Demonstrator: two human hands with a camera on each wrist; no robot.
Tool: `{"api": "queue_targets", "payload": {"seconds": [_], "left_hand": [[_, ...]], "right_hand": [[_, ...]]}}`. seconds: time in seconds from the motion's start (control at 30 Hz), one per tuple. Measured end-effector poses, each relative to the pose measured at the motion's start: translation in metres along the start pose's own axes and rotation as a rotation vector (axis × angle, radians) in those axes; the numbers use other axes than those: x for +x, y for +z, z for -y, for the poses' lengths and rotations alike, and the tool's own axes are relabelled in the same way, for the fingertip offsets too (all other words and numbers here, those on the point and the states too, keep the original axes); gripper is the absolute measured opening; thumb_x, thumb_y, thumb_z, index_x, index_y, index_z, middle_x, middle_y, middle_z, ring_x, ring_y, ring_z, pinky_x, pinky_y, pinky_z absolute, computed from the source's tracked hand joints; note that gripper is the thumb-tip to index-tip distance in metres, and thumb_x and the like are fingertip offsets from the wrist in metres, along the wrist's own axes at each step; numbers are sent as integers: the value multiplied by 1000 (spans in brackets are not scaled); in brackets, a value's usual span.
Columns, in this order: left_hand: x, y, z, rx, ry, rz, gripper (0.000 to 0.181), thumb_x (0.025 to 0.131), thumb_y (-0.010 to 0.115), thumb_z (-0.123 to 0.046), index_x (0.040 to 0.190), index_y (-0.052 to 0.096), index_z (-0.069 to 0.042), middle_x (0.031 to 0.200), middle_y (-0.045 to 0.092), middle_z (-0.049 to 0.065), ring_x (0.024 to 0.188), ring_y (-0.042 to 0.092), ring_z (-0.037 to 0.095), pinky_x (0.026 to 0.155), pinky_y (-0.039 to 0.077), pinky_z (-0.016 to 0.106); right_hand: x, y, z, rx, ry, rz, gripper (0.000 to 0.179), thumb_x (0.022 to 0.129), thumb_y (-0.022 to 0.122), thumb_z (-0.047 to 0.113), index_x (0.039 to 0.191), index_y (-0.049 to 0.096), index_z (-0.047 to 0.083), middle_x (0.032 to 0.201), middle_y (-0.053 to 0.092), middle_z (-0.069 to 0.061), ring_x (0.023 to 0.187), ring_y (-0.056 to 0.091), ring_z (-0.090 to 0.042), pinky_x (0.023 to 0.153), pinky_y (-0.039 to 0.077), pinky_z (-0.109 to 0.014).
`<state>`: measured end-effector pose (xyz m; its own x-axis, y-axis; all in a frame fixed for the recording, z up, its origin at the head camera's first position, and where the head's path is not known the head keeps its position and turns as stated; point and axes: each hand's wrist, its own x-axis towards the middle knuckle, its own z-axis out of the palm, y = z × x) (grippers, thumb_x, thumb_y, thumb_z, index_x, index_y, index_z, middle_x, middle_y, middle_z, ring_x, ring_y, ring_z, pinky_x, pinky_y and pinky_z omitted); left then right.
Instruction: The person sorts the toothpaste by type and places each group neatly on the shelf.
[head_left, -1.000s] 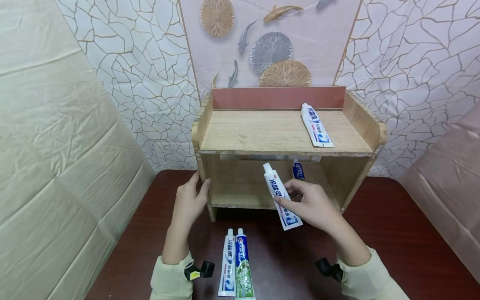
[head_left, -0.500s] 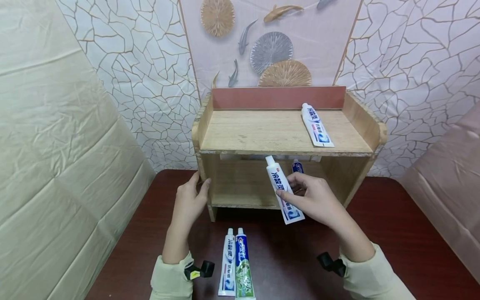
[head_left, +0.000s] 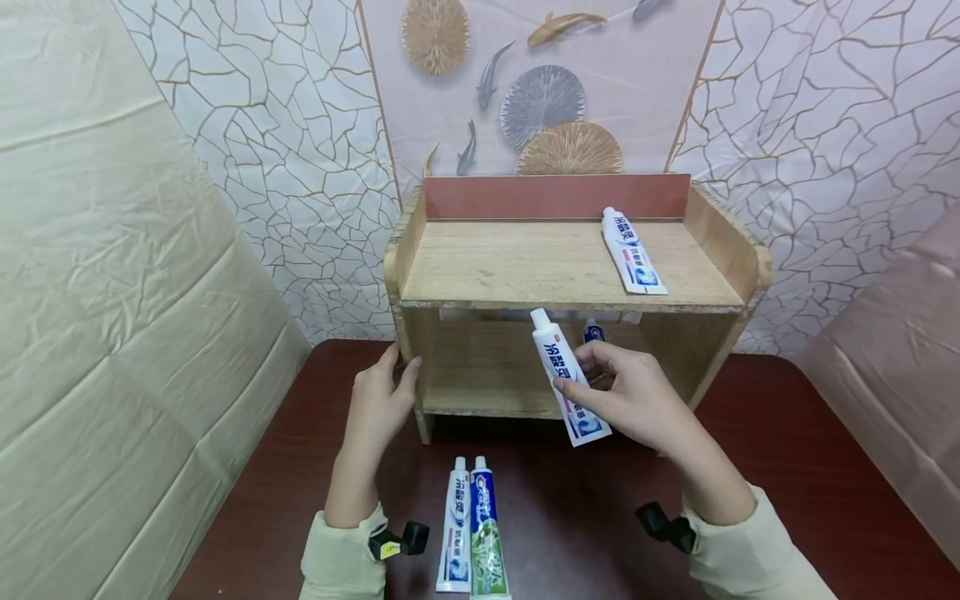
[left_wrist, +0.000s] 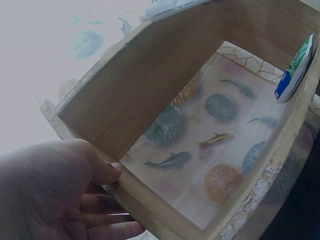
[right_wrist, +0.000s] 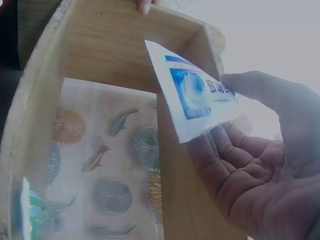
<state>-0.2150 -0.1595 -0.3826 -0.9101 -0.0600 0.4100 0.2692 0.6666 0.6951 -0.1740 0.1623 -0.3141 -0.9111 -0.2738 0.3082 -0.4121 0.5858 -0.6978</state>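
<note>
My right hand (head_left: 630,396) pinches a white toothpaste tube (head_left: 558,354) between thumb and fingers, in front of the lower level of a wooden shelf (head_left: 517,265). The tube tilts, its cap pointing up and left; in the right wrist view its flat crimped end (right_wrist: 172,107) faces the camera. My left hand (head_left: 378,400) grips the shelf's left side panel, thumb inside and fingers outside in the left wrist view. On the lower level lies a blue toothpaste tube (head_left: 592,332), mostly hidden behind my right hand; its green-and-blue part (left_wrist: 296,70) shows in the left wrist view.
Another white toothpaste tube (head_left: 633,254) lies on the upper level, toward the right. Two tubes lie side by side on the dark red table (head_left: 570,533): a white one (head_left: 455,525) and a blue-green one (head_left: 487,529). Patterned sheets hang behind.
My right hand has lifted the white toothpaste tube slightly and shifted it a little right, mostly in the first half second. The left hand stays on the shelf's side.
</note>
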Motion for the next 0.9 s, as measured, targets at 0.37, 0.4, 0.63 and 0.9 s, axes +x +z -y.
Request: {"api": "queue_targets", "payload": {"seconds": [0.37, 0.4, 0.63, 0.9], "left_hand": [[0, 0, 0, -2, -5, 7, 42, 103, 59, -30, 133, 60, -2, 114, 72, 16, 96, 70, 27, 80, 56, 46], [0, 0, 0, -5, -7, 9, 42, 103, 59, -30, 134, 60, -2, 115, 71, 16, 96, 69, 27, 80, 56, 46], [0, -1, -1, -17, -20, 22, 45, 103, 58, -31, 138, 58, -2, 119, 70, 15, 102, 69, 27, 83, 55, 47], [-1, 0, 0, -17, -22, 22, 45, 103, 58, -32, 137, 58, -2, 117, 71, 16, 100, 69, 27, 81, 55, 47]], "right_hand": [[6, -9, 12, -34, -48, -17, 23, 88, 79, 19, 105, 66, 8, 93, 72, -7, 75, 68, -15, 65, 58, -28], [6, -9, 13, -38, -50, -17, 23, 89, 79, 19, 104, 66, 8, 93, 72, -8, 74, 68, -16, 64, 58, -28], [9, -15, 18, -79, -55, -13, 24, 90, 78, 21, 106, 66, 9, 94, 72, -7, 78, 68, -17, 65, 57, -28], [13, -20, 25, -102, -47, -14, 25, 91, 77, 27, 106, 68, 9, 93, 72, -5, 81, 67, -16, 67, 57, -28]]}}
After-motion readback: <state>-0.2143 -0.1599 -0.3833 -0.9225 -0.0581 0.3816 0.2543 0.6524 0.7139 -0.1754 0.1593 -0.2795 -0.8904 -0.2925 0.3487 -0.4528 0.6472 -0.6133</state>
